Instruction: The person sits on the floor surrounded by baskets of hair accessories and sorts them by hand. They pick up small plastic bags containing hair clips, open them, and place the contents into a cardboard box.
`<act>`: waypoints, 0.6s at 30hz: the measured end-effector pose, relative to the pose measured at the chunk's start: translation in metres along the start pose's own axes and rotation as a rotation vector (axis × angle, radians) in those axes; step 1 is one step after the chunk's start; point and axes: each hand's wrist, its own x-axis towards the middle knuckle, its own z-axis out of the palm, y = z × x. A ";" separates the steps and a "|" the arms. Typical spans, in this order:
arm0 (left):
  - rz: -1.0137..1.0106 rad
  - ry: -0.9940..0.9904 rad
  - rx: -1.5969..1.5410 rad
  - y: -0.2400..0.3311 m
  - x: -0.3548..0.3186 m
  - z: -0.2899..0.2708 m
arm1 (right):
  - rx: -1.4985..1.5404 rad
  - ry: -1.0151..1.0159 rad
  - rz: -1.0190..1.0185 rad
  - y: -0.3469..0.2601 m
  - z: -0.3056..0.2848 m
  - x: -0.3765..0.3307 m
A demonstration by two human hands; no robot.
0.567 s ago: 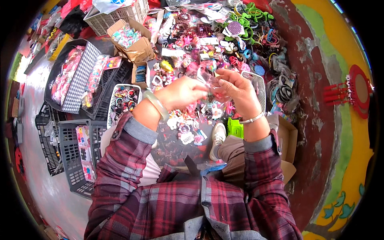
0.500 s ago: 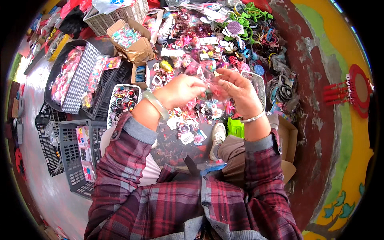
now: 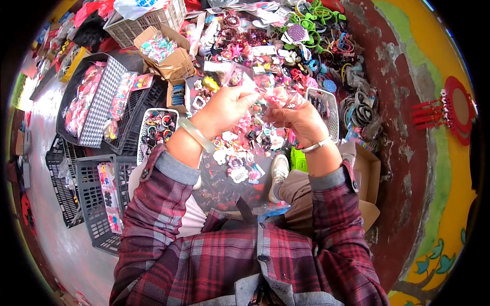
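My left hand (image 3: pixel 228 110) is closed in a pinch on the edge of a clear plastic bag (image 3: pixel 261 87). Close beside it, my right hand (image 3: pixel 302 122) has its fingers curled round a pink bow-like piece (image 3: pixel 282 97), which seems to lie in or against the clear plastic. How the piece sits in the bag is hard to make out. Below and beyond both hands spreads a dense heap of small hair accessories (image 3: pixel 240 135) in pink, white, red and black.
A white basket of hair ties (image 3: pixel 159 130) and a grey crate (image 3: pixel 97 194) stand at the left. Another white basket (image 3: pixel 332 113) is by my right wrist. Green headbands (image 3: pixel 321 15) lie at the far right, near a painted wall (image 3: pixel 434 153). An open carton (image 3: pixel 176 58) stands far left.
My right hand has turned and dropped slightly, its fingers closing round the pink piece. My left hand has moved a little and now pinches the plastic more tightly.
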 end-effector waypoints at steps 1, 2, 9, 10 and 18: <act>0.021 -0.008 -0.021 -0.002 0.001 0.000 | 0.016 0.002 -0.033 0.003 0.001 0.003; 0.028 -0.018 -0.044 -0.004 0.001 -0.001 | 0.045 0.050 -0.025 0.006 0.004 0.004; 0.016 -0.076 -0.035 -0.003 -0.001 -0.002 | 0.040 0.146 0.016 0.009 0.012 0.003; 0.030 -0.086 -0.039 -0.003 -0.002 -0.002 | 0.036 0.154 0.014 0.009 0.013 0.003; 0.084 -0.084 -0.096 -0.003 -0.001 0.005 | -0.162 0.008 0.029 0.005 0.000 0.003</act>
